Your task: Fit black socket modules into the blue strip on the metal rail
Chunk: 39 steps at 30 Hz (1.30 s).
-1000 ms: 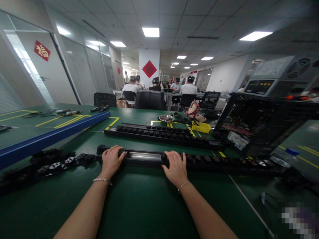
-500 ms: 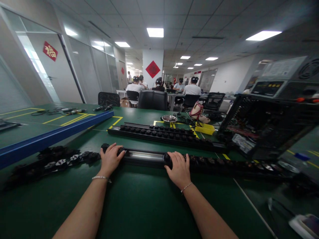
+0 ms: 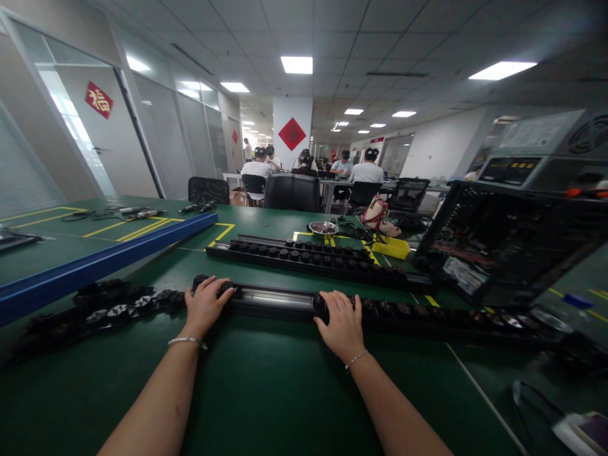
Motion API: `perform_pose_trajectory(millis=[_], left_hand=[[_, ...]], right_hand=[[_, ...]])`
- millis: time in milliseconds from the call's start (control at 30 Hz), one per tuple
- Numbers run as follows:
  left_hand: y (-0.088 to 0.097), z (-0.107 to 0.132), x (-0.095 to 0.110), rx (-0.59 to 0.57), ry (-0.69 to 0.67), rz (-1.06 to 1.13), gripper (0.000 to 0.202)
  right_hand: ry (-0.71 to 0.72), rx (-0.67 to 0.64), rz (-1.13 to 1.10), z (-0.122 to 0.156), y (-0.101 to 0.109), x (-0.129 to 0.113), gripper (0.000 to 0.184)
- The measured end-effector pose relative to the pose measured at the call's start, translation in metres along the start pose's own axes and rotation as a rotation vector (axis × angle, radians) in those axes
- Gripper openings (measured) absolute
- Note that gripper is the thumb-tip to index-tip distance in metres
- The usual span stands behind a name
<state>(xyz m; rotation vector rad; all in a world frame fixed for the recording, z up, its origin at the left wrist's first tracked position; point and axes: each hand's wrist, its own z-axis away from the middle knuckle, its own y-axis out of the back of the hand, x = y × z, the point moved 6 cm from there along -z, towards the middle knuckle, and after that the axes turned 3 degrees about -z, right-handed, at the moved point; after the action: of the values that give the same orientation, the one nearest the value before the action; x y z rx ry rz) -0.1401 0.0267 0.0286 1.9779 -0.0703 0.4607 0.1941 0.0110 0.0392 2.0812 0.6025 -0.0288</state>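
A long black rail [image 3: 270, 299] lined with small black round parts lies across the green table [image 3: 266, 386] in front of me. My left hand [image 3: 205, 306] rests on its left part, fingers curled over a black round part. My right hand [image 3: 339, 322] lies on the rail further right, fingers closed over another black round part [image 3: 321, 303]. A bare shiny stretch of rail shows between the two hands. A second black rail [image 3: 304, 256] with round parts lies parallel behind it.
An open black computer case [image 3: 503, 240] stands at the right. A yellow tray [image 3: 390, 247] and a metal bowl [image 3: 323, 227] sit further back. A blue-edged table [image 3: 95, 250] is at the left. Several people sit at desks far behind.
The view has shifted slightly. My left hand has slid a little to the left along the rail; my right hand stays on its part.
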Motion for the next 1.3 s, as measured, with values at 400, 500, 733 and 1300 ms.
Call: perform_pose_trajectory(millis=[400, 500, 733, 1300], left_hand=[[-0.005, -0.007, -0.020, 0.098, -0.002, 0.124, 0.039], [-0.008, -0.009, -0.025, 0.142, 0.004, 0.149, 0.040], [-0.010, -0.011, -0.027, 0.202, 0.001, 0.154, 0.038], [-0.002, -0.004, -0.040, 0.187, 0.404, 0.254, 0.036]], right_hand=[[0.003, -0.003, 0.011, 0.000, 0.001, 0.000, 0.042], [0.006, -0.004, 0.018, -0.001, -0.001, 0.001, 0.042], [0.009, -0.001, 0.005, 0.000, 0.000, 0.001, 0.042], [0.012, -0.010, 0.033, -0.001, -0.001, 0.001, 0.042]])
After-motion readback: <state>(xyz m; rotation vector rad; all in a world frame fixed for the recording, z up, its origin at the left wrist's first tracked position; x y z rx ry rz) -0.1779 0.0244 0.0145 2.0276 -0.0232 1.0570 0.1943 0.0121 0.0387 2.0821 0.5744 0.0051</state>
